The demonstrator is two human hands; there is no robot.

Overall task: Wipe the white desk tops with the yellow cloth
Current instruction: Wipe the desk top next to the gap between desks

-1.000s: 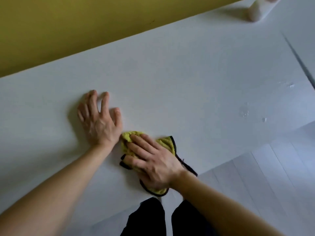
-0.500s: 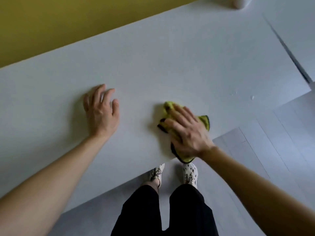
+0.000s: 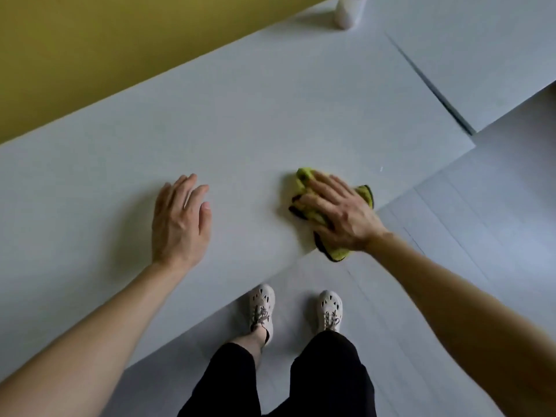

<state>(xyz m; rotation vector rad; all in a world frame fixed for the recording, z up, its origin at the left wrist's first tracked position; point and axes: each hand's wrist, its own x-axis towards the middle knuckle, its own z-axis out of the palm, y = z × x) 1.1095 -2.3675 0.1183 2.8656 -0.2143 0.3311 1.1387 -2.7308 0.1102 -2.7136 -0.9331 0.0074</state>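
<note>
The yellow cloth (image 3: 304, 182) with a dark hem lies bunched on the white desk top (image 3: 240, 115), close to its front edge, one corner hanging past the edge. My right hand (image 3: 337, 210) presses flat on the cloth with straight, spread fingers. My left hand (image 3: 180, 218) rests on the bare desk about a hand's width to the left of the cloth, fingers straight and together, holding nothing.
A second white desk top (image 3: 481, 49) adjoins on the right across a dark gap (image 3: 433, 85). A white bottle (image 3: 347, 10) stands at the far edge. A yellow-green wall (image 3: 105, 49) runs behind the desk. My feet in white shoes (image 3: 261, 308) stand on the pale floor.
My right hand has slid the cloth to the right along the desk's front edge, away from my left hand. My left hand has stayed flat in about the same place.
</note>
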